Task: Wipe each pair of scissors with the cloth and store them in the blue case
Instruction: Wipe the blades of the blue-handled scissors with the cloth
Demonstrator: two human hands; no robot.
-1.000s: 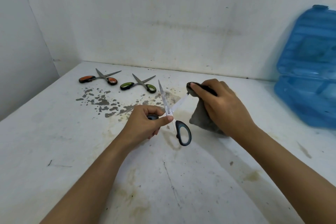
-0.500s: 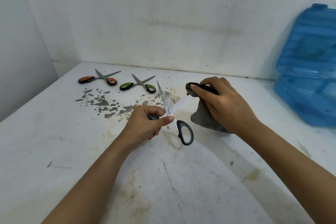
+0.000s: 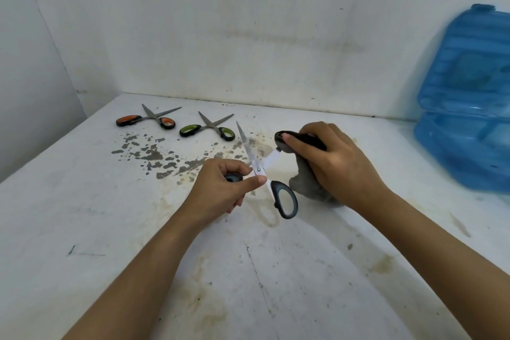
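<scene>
Over the middle of the bench (image 3: pixel 82 201) your left hand (image 3: pixel 220 188) pinches the grey scissors (image 3: pixel 259 171) near the pivot, blades spread, while your right hand (image 3: pixel 336 163) is curled round the cloth (image 3: pixel 306 182), pressing it on one blade tip. By my reading you are on the first pair. The orange scissors (image 3: pixel 146 119) and green scissors (image 3: pixel 207 130) lie unwiped near the far left corner, and the open case (image 3: pixel 463 130) at the right edge seems to hold none yet.

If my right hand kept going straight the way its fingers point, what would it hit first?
The right hand, gripping the grey cloth, points leftward, so the upright free blade of the blue-handled scissors looks nearest; the green-handled scissors lie farther on. Depth is uncertain.
</scene>
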